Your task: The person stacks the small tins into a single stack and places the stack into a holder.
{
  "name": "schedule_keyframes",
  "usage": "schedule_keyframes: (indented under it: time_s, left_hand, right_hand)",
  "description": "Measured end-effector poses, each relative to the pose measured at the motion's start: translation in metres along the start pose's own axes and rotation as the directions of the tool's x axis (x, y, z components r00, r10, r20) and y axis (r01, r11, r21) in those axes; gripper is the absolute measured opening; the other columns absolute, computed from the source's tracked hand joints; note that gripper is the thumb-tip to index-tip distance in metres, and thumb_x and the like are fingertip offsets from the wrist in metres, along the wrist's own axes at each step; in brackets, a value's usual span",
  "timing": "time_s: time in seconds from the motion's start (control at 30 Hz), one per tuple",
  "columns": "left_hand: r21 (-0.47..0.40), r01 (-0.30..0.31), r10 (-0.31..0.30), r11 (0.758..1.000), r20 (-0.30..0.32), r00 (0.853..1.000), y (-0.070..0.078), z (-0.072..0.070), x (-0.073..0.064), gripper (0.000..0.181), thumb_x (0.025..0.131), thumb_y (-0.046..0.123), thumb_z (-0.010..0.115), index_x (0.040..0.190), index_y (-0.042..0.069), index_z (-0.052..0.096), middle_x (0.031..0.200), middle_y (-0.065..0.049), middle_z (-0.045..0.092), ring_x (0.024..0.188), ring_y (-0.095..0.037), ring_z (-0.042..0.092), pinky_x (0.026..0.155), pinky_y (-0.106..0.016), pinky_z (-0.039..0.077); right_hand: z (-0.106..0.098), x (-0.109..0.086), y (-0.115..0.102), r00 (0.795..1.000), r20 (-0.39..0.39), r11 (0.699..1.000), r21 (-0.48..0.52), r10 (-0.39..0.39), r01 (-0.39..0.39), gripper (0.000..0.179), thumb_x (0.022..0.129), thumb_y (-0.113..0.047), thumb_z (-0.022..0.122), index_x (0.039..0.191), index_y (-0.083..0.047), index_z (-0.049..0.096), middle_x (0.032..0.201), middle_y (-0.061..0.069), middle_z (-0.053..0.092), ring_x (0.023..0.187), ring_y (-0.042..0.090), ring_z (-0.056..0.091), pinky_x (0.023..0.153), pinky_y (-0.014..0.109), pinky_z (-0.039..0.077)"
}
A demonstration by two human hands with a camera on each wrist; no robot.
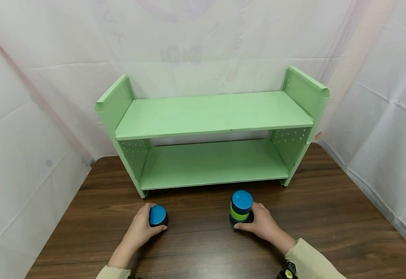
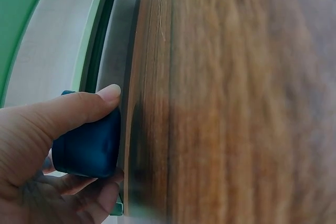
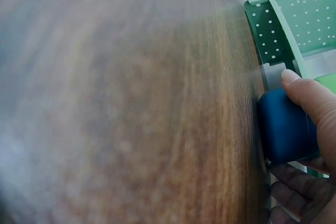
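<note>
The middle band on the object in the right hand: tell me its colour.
The middle band is bright lime green; the head view shows it best.
</note>
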State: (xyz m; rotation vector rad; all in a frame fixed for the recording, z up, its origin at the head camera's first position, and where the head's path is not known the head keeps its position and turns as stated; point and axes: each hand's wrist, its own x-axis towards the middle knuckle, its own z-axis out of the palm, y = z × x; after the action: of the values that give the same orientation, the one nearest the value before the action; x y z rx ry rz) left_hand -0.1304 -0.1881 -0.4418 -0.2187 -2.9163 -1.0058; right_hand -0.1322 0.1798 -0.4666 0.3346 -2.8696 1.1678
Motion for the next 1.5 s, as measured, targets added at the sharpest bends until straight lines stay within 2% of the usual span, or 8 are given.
schedule_keyframes:
  time_s: [0.7,1.5]
  left_hand:
    - [-0.053,0.018,-0.019,0.998,-0.005,1.0,0.004,0.003,-0.003,0.071,0.071,0.015,0.084,0.126,-0.007,0.045,0.122,-0.028,0.053,0.113,-0.044,0.053,0.088,-0.056,0.047]
    - [-0.091,0.015,-0.015,0.996,-0.008,1.0,0.012,0.006,-0.005,0.067,0.069,0.014,0.085,0.122,-0.005,0.048,0.12,-0.024,0.057,0.111,-0.041,0.056,0.089,-0.054,0.048]
  right_hand:
    - [0.0,0.0,0.001,0.999,-0.007,0.999,-0.007,-0.037,0.037,0.067,0.065,-0.037,0.087,0.119,-0.01,0.059,0.108,0.003,0.065,0.103,0.028,0.055,0.09,0.056,0.042]
    - [0.0,0.001,0.002,0.999,-0.012,0.999,-0.003,-0.045,0.045,0.065,0.065,-0.036,0.087,0.118,-0.009,0.059,0.107,0.002,0.064,0.102,0.027,0.055,0.09,0.057,0.041]
